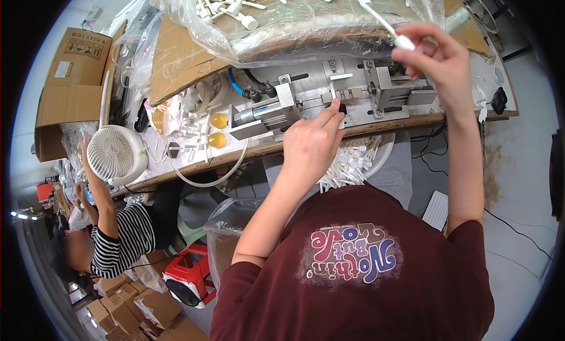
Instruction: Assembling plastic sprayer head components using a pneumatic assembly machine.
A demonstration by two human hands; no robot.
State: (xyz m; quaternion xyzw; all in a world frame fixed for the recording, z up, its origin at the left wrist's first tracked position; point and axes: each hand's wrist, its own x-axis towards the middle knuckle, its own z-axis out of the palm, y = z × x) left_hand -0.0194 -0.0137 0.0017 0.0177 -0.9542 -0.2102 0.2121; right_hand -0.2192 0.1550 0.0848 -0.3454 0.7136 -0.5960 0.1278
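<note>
My right hand (438, 58) is raised at the upper right. Its thumb and fingers pinch the wide end of a white plastic stick (379, 17), whose thin shaft points up and left toward the plastic sheet. My left hand (312, 144) reaches to a small metal fixture (351, 94) at the middle of the bench machine. Its fingers are drawn together and the index fingertip touches the fixture; what they hold, if anything, is hidden. Left of the fixture is an air cylinder in a metal block (265, 111); to the right stands a second metal block (382, 88).
Many white plastic pieces (235, 5) lie on clear plastic over cardboard (182, 64). A tub of similar pieces (356, 160) sits below the bench edge. At left are a white fan (116, 155), two yellow round things (218, 130) and a co-worker in a striped shirt (126, 238).
</note>
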